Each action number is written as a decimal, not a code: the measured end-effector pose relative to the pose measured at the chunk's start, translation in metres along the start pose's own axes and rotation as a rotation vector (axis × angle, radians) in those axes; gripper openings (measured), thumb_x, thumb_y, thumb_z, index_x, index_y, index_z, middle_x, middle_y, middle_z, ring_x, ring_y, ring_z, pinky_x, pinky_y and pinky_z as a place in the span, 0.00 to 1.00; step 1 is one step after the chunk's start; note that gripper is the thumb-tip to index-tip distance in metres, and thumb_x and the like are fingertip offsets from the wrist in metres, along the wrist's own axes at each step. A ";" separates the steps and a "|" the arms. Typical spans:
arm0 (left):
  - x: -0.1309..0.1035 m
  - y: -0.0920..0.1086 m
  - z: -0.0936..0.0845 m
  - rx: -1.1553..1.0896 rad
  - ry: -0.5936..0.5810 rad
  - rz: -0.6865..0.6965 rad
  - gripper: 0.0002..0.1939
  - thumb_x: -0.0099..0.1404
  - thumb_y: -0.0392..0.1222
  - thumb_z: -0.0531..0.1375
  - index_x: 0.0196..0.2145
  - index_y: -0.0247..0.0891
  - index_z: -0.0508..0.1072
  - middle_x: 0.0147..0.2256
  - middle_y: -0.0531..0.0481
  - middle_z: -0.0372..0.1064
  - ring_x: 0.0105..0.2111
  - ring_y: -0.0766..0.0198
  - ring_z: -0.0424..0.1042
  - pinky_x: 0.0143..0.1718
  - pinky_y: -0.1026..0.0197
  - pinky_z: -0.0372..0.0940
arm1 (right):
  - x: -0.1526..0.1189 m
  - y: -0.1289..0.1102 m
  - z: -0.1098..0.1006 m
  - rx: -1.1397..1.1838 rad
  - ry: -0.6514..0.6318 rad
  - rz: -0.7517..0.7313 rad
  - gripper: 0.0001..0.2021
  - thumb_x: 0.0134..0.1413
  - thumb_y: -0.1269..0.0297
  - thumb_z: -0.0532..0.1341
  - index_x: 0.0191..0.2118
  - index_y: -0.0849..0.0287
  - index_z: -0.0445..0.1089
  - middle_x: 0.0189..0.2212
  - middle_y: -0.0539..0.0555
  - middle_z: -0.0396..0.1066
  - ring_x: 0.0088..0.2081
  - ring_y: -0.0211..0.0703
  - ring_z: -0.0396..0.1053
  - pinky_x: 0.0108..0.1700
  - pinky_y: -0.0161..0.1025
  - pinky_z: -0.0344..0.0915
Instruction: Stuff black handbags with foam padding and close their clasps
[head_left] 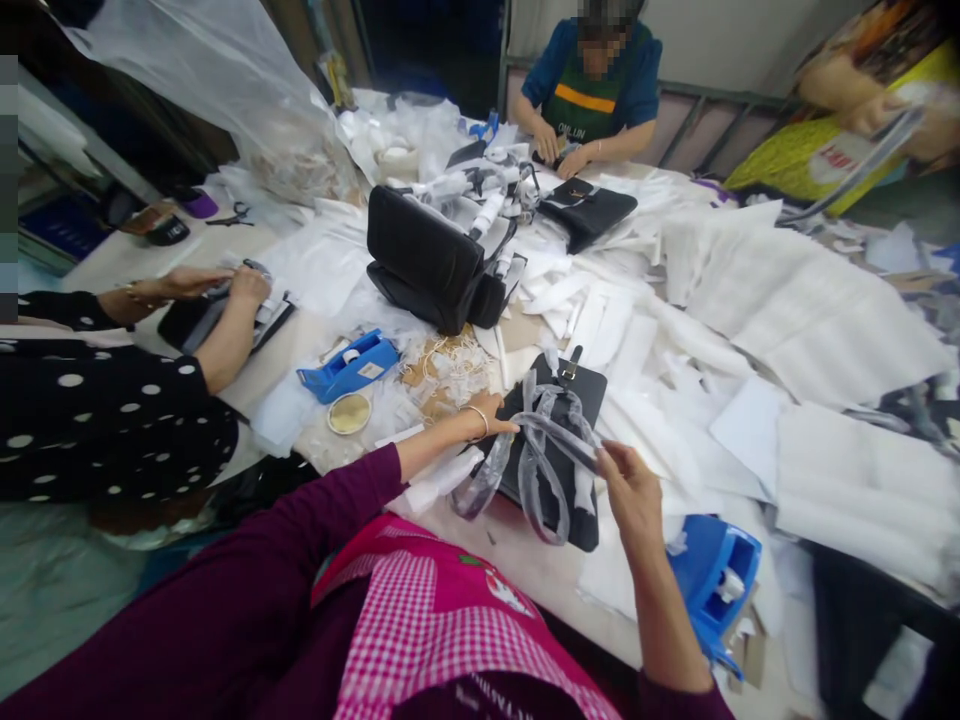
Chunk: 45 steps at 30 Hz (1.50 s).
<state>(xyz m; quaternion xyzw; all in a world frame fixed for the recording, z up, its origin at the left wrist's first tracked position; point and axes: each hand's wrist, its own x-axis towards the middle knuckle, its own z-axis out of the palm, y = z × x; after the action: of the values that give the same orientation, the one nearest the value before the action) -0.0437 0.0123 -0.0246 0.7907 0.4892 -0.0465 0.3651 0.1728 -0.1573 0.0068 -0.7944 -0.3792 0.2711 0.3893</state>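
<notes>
A black handbag (592,388) lies flat on the table in front of me, its buckle tab pointing away from me. Clear plastic film covers its looped strap (559,434), which runs across the bag between my hands. My right hand (631,490) pinches the strap near the bag's right edge. At the bag's left side, my left hand (489,414) is closed at the strap's other end, with its fingertips partly hidden. A bracelet circles my left wrist.
Blue tape dispensers stand left (351,367) and right (718,580), near a small round tin (349,412). Black bags (424,255) are piled beyond. White foam sheets (802,290) cover the right side. Co-workers' hands are busy at left (244,288), at the back (559,148) and far right.
</notes>
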 end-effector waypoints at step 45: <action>-0.052 0.087 0.009 -0.048 -0.272 0.901 0.28 0.47 0.45 0.66 0.49 0.47 0.71 0.34 0.47 0.69 0.37 0.51 0.63 0.36 0.54 0.56 | 0.009 -0.068 -0.037 1.063 -0.370 0.320 0.09 0.54 0.57 0.57 0.39 0.50 0.71 0.46 0.54 0.70 0.28 0.40 0.64 0.35 0.49 0.68</action>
<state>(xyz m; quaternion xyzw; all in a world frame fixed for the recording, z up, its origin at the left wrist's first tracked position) 0.0023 -0.0537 0.0378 0.9023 0.0461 0.0248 0.4280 0.1776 -0.1371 0.0819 -0.4769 -0.1281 0.6137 0.6161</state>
